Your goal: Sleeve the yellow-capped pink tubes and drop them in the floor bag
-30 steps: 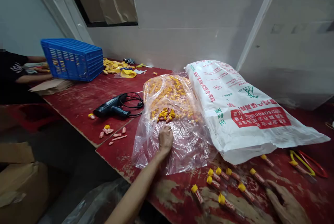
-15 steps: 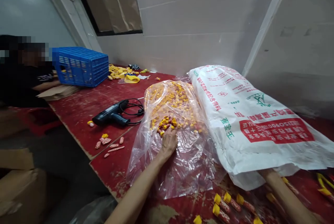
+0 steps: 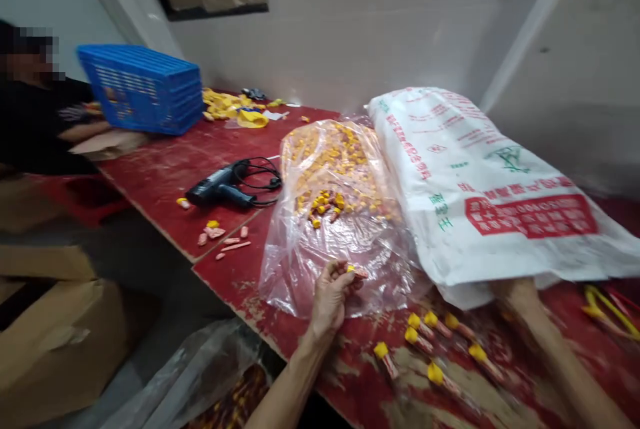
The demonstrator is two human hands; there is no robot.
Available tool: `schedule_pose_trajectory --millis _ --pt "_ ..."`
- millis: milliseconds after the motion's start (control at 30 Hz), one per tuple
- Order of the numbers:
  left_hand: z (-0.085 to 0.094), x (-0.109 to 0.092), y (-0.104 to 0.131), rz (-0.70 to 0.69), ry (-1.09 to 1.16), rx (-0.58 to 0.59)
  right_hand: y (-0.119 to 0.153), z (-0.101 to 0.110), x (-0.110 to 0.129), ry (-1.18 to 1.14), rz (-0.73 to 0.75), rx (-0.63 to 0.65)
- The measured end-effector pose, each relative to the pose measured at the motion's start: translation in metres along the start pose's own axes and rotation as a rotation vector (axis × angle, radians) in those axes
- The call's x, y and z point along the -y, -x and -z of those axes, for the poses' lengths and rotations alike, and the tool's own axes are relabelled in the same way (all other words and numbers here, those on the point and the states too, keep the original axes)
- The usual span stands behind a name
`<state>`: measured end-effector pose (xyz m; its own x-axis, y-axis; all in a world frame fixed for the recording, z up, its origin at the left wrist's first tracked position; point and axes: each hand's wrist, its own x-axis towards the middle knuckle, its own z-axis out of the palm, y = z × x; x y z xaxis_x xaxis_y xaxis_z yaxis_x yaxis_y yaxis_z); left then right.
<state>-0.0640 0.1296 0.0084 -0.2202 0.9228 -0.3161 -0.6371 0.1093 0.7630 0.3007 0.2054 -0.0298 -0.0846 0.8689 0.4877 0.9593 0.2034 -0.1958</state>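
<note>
My left hand [image 3: 330, 299] pinches a small yellow-capped pink piece [image 3: 359, 274] between thumb and fingertips, over the near end of a clear plastic bag [image 3: 300, 282]. Similar pieces fill the bag, and a little heap of them [image 3: 327, 204] shows at its opening. At the mouth of a white woven sack [image 3: 445, 216] with red and green print is my right hand [image 3: 517, 297]; its fingers are hidden under the sack's edge. Several longer yellow-topped pink sticks in clear wrapping [image 3: 423, 339] lie on the red table between my arms.
A black heat gun [image 3: 217, 186] with its cord lies left of the bag, near loose pink pieces [image 3: 233, 241]. Farther back stand a blue crate [image 3: 145, 92] and a yellow pile [image 3: 225, 106]. Another person [image 3: 45, 116] sits at left. Cardboard boxes [image 3: 55, 349] are below the table edge.
My left hand has drawn back from the heap in the bag toward me, bringing one small yellow-capped piece. My right hand stays at the sack's mouth. The view has shifted downward.
</note>
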Motion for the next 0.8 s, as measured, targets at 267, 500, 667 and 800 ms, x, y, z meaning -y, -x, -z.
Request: schedule_pose_trajectory --millis 267,500,667,800 --pt "-0.036 0.028 0.058 0.210 0.021 0.168 0.094 0.083 0.088 -0.148 0.202 -0.005" --pt "-0.053 0.049 0.099 0.182 -0.019 0.279 0.116 0.100 0.136 -0.345 0.307 0.026" --pt "-0.050 0.044 0.106 0.149 -0.012 0.263 0.124 0.103 0.141 -0.640 -0.054 0.037" --pt "-0.052 0.044 0.111 0.199 0.036 0.223 0.129 0.107 0.149 -1.011 -0.518 -0.058"
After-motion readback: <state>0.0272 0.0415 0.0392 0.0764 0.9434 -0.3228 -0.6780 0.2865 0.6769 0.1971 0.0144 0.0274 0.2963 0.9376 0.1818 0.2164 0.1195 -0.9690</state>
